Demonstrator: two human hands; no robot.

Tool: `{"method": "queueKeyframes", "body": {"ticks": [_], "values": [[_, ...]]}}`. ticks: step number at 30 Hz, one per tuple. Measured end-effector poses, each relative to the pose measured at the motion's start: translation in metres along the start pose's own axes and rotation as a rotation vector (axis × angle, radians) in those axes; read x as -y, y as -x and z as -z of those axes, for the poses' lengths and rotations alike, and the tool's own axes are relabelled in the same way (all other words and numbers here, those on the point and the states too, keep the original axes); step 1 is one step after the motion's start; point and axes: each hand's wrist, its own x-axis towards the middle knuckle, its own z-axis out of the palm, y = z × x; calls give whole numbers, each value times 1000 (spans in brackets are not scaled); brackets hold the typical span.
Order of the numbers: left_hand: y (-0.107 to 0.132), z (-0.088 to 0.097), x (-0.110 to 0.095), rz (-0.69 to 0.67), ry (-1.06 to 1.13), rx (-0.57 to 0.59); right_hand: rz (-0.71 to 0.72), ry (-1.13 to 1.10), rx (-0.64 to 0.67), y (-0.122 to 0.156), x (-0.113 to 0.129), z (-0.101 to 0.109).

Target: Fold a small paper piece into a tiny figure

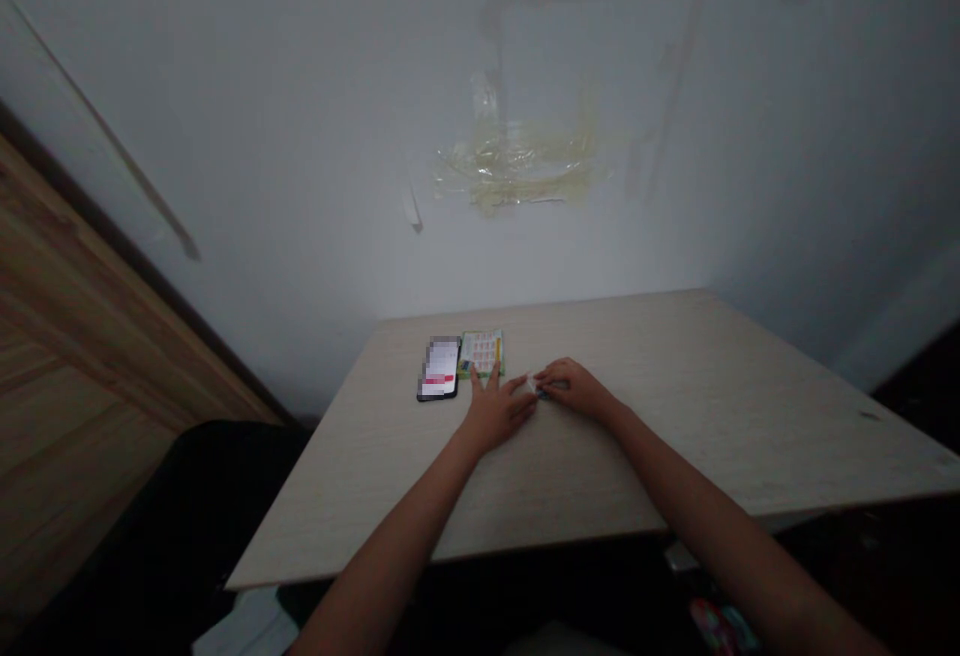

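My left hand (495,413) lies on the table with its fingers spread, two fingertips at the lower edge of a green printed card or booklet (482,348). Its other fingertips reach toward a small whitish piece (533,383), perhaps paper, between the two hands. My right hand (576,387) is curled, its fingers pinched together at that piece and something small and dark beside it. What exactly the right fingers hold is too small to make out. Left of the card lies a phone (440,370) with a lit screen, partly pixelated.
The pale wooden table (645,496) stands against a white wall (300,136) with yellowed tape (517,166) stuck on it. A wooden panel (82,366) and a dark object (217,476) are at the left. Below the front edge lies something colourful (721,626).
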Motion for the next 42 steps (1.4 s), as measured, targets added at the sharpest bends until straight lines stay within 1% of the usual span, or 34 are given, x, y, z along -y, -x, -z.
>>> {"method": "queueKeyframes", "body": {"ticks": [9,12,16,20,25,28,35,42], "values": [[-2,7,0,54,68,-37,-6,-14,-14,0,7,3],[-3,7,1,73,60,-74,-9,-13,-18,-1,11,4],[-4,6,0,71,35,-76,5,-5,-14,-1,13,5],[-4,4,-1,73,5,-66,12,-3,-5,-2,12,5],[-2,6,-1,38,17,-54,24,2,12,0,11,6],[-2,7,-2,45,12,-52,16,21,7,0,9,5],[-5,6,-2,110,15,-91,17,44,46,-1,2,2],[-10,4,2,107,-16,-125,-1,82,97,-1,0,4]]}}
